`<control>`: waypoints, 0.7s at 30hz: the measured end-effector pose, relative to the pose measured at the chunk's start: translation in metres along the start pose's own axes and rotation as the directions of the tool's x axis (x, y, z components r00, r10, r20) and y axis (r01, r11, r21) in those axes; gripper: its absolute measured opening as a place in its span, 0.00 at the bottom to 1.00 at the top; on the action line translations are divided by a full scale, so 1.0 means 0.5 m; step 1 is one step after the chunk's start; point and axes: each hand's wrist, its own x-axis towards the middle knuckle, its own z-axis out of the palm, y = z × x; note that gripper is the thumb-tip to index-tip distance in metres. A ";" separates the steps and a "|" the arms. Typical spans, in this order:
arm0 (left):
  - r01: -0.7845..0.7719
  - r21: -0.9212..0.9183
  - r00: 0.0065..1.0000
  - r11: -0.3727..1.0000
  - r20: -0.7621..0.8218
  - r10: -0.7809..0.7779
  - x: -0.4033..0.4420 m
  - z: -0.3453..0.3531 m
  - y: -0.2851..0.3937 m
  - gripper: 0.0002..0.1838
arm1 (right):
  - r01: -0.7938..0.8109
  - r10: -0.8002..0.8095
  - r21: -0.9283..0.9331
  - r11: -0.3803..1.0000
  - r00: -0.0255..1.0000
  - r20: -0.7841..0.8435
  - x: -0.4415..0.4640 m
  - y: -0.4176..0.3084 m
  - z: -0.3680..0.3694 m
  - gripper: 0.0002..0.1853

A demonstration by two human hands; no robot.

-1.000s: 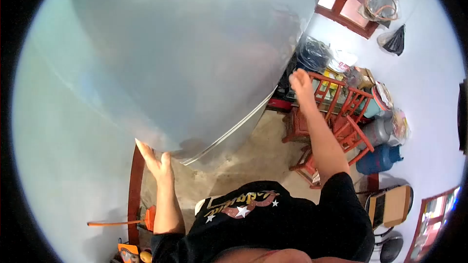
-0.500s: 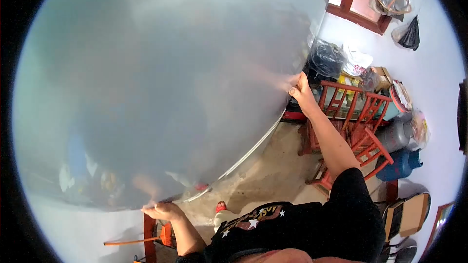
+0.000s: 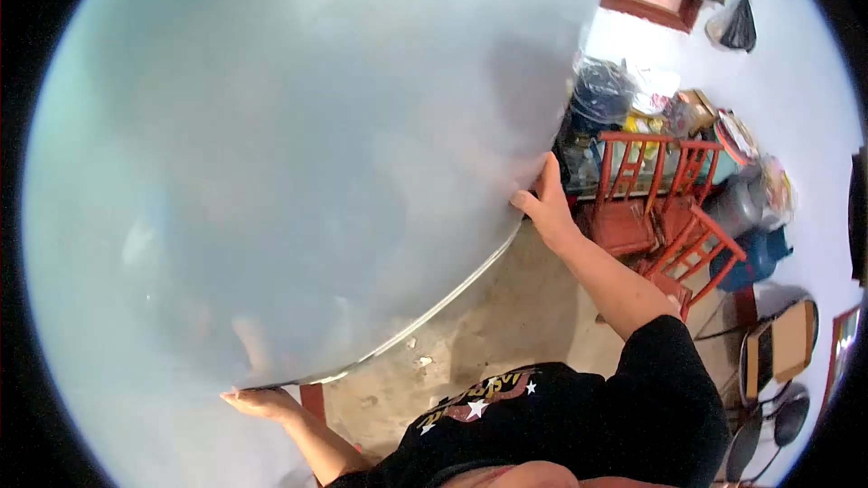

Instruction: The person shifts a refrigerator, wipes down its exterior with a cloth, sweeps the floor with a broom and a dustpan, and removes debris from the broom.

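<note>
A very large, glossy grey sheet (image 3: 316,172) with a curved, pale rim, like a round glass tabletop, fills the left and middle of the view. It reflects blurred shapes of my arms. My right hand (image 3: 549,208) grips its right edge, thumb on the near face and the other fingers partly hidden at the rim. At the lower left edge, my left hand (image 3: 262,402) supports the sheet from below, palm against the rim and fingers pointing left. Its fingertips touch the edge.
Red wooden chairs (image 3: 624,221) stand on the right, beside a grey gas cylinder (image 3: 737,203) and a blue one (image 3: 759,258). Bags and boxes are piled behind them. Folding chairs (image 3: 788,411) lean near a white wall (image 3: 796,126). Concrete floor (image 3: 488,330) shows below the rim.
The sheet and my left hand have shifted left and slightly down in view. My right hand sits lower along the rim. A red slipper and an orange-handled object have gone out of sight.
</note>
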 end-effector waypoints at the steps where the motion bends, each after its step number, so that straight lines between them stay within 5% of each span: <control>1: -0.007 -0.006 0.999 1.000 0.031 0.007 0.031 0.014 -0.018 0.40 | 0.002 -0.003 -0.044 0.999 1.000 -0.009 -0.001 -0.001 0.026 0.50; 10: 0.136 -0.259 0.975 0.956 0.206 -0.083 0.339 0.141 -0.209 0.35 | 0.079 -0.102 -0.116 0.990 0.972 -0.210 -0.004 -0.007 0.281 0.52; 12: 0.270 -0.268 0.949 0.925 0.234 -0.209 0.417 0.121 -0.313 0.37 | 0.081 -0.113 -0.142 0.987 0.964 -0.240 -0.024 -0.006 0.327 0.51; 20: 0.244 -0.075 0.960 0.967 0.164 -0.229 0.534 0.164 -0.384 0.42 | 0.067 -0.097 -0.148 0.987 0.974 -0.207 -0.018 -0.022 0.420 0.47; 21: 0.339 -0.047 0.932 0.940 0.154 -0.328 0.533 0.166 -0.374 0.42 | 0.084 -0.119 -0.175 0.981 0.973 -0.200 -0.017 -0.011 0.423 0.47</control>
